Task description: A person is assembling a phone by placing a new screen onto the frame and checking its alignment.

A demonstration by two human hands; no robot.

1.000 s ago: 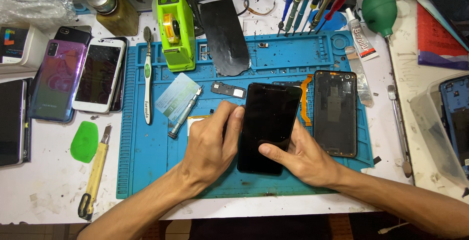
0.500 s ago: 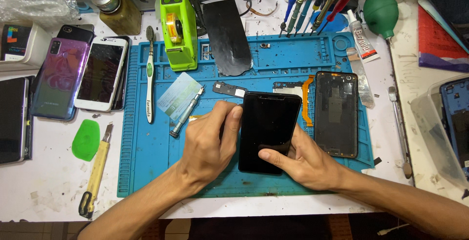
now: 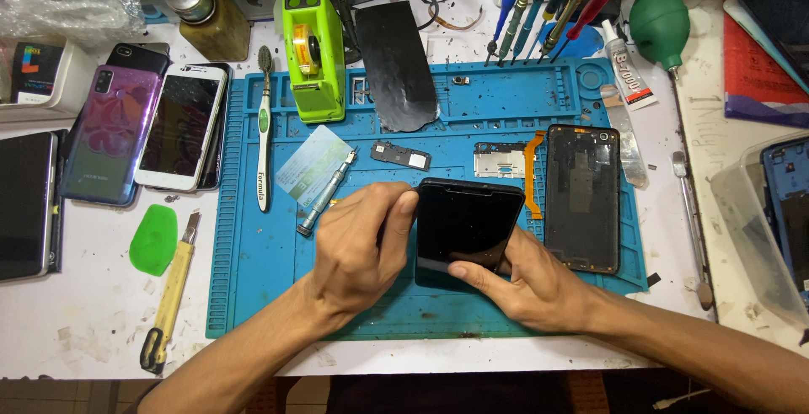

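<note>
gripping the black phone (image 3: 466, 230) from both sides, left hand (image 3: 358, 250) and right hand (image 3: 527, 283) curl closed around its edges.

The scene is seen by one camera only, worn on the head and directed almost straight down. The blue work mat (image 3: 253, 296) is viewed from close above, with its near edge at the bottom of the frame. No second view is provided, so nothing is shared.
</note>
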